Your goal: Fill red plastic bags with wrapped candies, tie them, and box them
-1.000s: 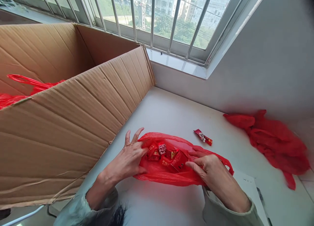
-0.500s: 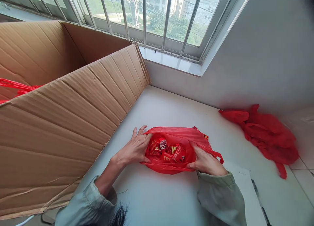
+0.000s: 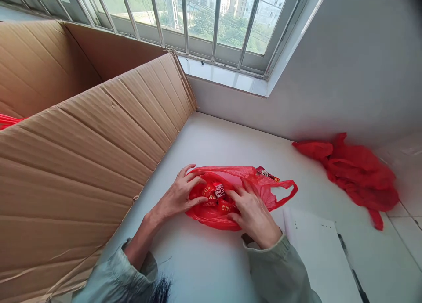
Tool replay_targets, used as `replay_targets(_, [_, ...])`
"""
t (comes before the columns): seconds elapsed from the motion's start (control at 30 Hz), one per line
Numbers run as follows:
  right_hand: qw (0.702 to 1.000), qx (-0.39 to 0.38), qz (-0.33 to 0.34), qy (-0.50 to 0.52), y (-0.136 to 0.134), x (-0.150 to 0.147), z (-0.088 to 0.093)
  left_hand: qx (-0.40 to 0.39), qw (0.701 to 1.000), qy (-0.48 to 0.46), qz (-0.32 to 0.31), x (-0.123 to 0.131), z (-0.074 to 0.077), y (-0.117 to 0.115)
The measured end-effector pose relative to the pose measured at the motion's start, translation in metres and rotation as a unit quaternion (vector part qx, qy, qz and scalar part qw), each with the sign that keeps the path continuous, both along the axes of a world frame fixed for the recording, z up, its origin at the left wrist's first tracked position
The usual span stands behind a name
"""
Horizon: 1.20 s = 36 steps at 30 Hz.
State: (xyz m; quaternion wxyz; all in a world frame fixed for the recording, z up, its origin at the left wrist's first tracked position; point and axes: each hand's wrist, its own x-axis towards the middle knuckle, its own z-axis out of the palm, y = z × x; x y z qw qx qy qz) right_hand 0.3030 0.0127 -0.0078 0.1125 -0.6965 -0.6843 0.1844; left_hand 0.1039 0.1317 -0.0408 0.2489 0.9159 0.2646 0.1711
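A red plastic bag (image 3: 214, 222) lies on the white table with its mouth open toward me. Inside it are several small red wrapped packets (image 3: 225, 206) with yellow print, and one white-labelled packet (image 3: 219, 190). My left hand (image 3: 180, 189) is at the bag's left side, fingers spread, index finger and thumb reaching over the mouth. My right hand (image 3: 252, 211) dips into the right part of the mouth, fingers apart and close to the packets; no held item shows in it. Right of it, the bag's handle loop (image 3: 292, 193) sticks out. A dark red printed packet (image 3: 267, 174) shows behind the bag.
A large open cardboard box (image 3: 99, 162) stands at the left, red plastic showing inside. Crumpled red bags (image 3: 359, 175) lie by the wall at right. White paper (image 3: 316, 246) and a black pen-like object (image 3: 359, 285) lie front right. A barred window is behind.
My right hand has moved from the bag's right rim leftward over the packets. The bag's right side and handle loop have spread out. My left hand's index finger and thumb now reach over the mouth.
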Motion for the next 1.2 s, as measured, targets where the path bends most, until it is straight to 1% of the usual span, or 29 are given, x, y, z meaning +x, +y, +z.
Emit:
replay_targets(0.07, [1.0,-0.014,-0.003,-0.022,0.0,0.005,-0.006,0.027,0.999,-0.004,0.032,0.004,-0.004,-0.002])
replay_targets(0.13, [1.0,-0.02,-0.006,-0.022,-0.002,0.013,-0.008,0.047,0.997,0.005,0.054,0.008,-0.006,-0.006])
replay_targets(0.27, [0.999,-0.027,-0.001,-0.026,-0.006,0.02,-0.003,0.094,0.992,0.059,0.062,0.013,-0.004,-0.014])
replay_targets(0.4, [0.998,-0.007,-0.016,-0.057,-0.005,0.008,0.001,0.12,0.986,0.096,0.063,0.013,0.0,-0.018])
replay_targets(0.5, [0.996,0.005,-0.024,-0.083,-0.002,-0.003,0.0,0.122,0.986,0.093,0.061,0.015,0.0,-0.021])
replay_targets(0.63, [0.995,-0.013,-0.016,-0.101,0.0,-0.008,-0.006,0.102,0.99,0.067,0.072,0.019,0.001,-0.026])
replay_targets(0.73, [0.997,-0.035,0.0,-0.068,-0.003,0.004,-0.004,0.059,0.994,0.042,0.082,0.021,0.002,-0.03])
replay_targets(0.83, [0.997,-0.067,-0.004,0.022,-0.012,0.026,0.007,0.027,0.994,0.008,0.109,0.02,0.004,-0.032])
replay_targets(0.9, [0.994,-0.056,-0.044,0.088,-0.02,0.042,0.016,0.015,0.992,-0.01,0.125,0.02,0.004,-0.032])
replay_targets(0.97, [0.986,-0.032,-0.105,0.127,-0.026,0.054,0.024,0.005,0.992,-0.013,0.127,0.02,0.004,-0.031])
replay_targets(1.03, [0.979,-0.033,-0.151,0.137,-0.029,0.06,0.027,0.002,0.993,-0.005,0.119,0.02,0.002,-0.03])
replay_targets(1.07, [0.977,-0.04,-0.159,0.134,-0.03,0.061,0.027,0.004,0.993,0.0,0.115,0.019,0.002,-0.03])
replay_targets(1.2, [0.982,-0.058,-0.139,0.111,-0.025,0.052,0.026,0.02,0.995,0.01,0.093,0.017,0.001,-0.029])
